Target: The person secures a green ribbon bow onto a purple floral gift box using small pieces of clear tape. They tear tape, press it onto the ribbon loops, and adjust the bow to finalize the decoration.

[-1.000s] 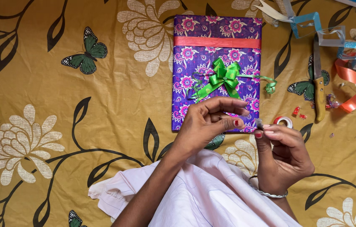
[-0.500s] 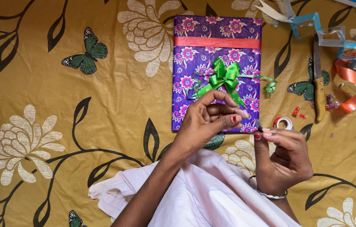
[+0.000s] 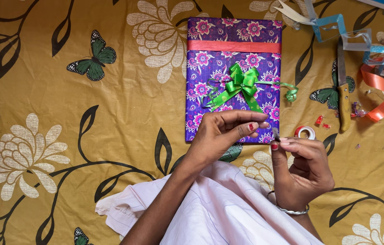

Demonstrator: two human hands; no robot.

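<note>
Left hand: the left hand hovered over the gift's near edge, fingers loosely curled, gripping nothing.
Gift: the purple floral wrapped gift lay flat, long axis running away from the person, green bow on top.
Right hand: the right hand pinched a small tape piece, pointing up.
Tape roll: the tape roll sat just beside.

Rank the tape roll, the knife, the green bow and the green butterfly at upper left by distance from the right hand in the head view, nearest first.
From the right hand:
1. Tape roll, just above the fingertips on the cloth.
2. Knife, up and to the right, lying lengthwise.
3. Green bow, up and to the left, on the purple wrapped box; close to the knife's distance, so these two are nearly tied.
4. Green butterfly, far left, printed on the cloth.
</note>
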